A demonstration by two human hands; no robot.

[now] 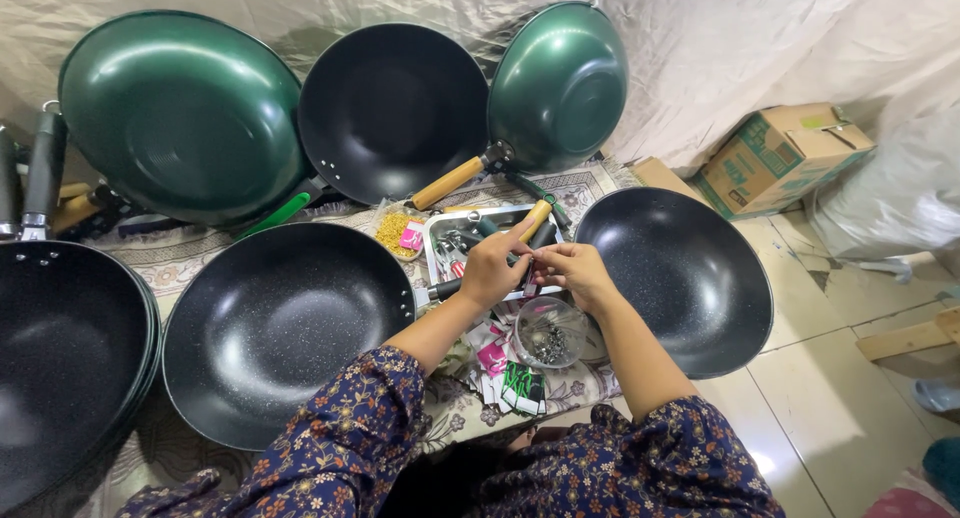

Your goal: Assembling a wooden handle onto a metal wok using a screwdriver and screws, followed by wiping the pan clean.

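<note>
Woks (275, 323) flank both hands (535, 268) above tray (432, 233).

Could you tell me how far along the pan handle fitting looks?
Done: a green pan and a black one stand with wooden handles on. In hand: left hand and right hand meet over the metal tray. Left: the near black pan shows no handle.

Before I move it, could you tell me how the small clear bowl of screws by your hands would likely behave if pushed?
The clear bowl looks thin and light, so it would probably slide easily. It rests on loose packets, so it may tip. The small metal parts inside would likely shift and spill.
</note>
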